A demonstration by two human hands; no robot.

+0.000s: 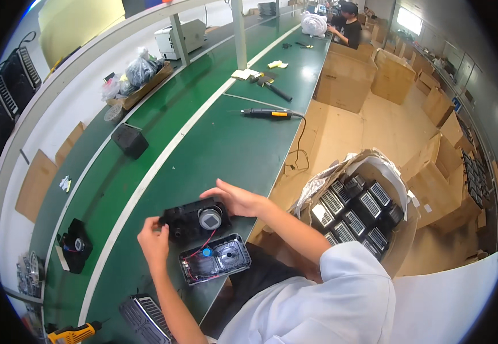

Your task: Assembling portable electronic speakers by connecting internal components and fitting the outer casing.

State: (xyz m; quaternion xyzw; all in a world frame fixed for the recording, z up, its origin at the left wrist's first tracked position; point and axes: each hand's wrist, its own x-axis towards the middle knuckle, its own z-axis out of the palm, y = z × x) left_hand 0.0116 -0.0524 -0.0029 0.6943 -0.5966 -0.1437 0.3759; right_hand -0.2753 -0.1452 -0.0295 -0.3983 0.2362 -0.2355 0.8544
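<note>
My left hand (154, 239) grips the left end of a black plastic housing (189, 223) with a round silvery part in its middle. My right hand (238, 199) holds the housing's right end. Both keep it just above the green work surface (226, 143). Right below it lies an open clear-rimmed shell (216, 259) with a blue component inside. Red wires run from that shell up to the black housing.
A grilled black cover (146, 315) and a yellow power screwdriver (74, 332) lie near the bottom left. An orange-handled electric screwdriver (269, 114) rests farther up the table. A cardboard box (375, 166) full of black grilled units stands on my right. Another person (349, 26) works at the far end.
</note>
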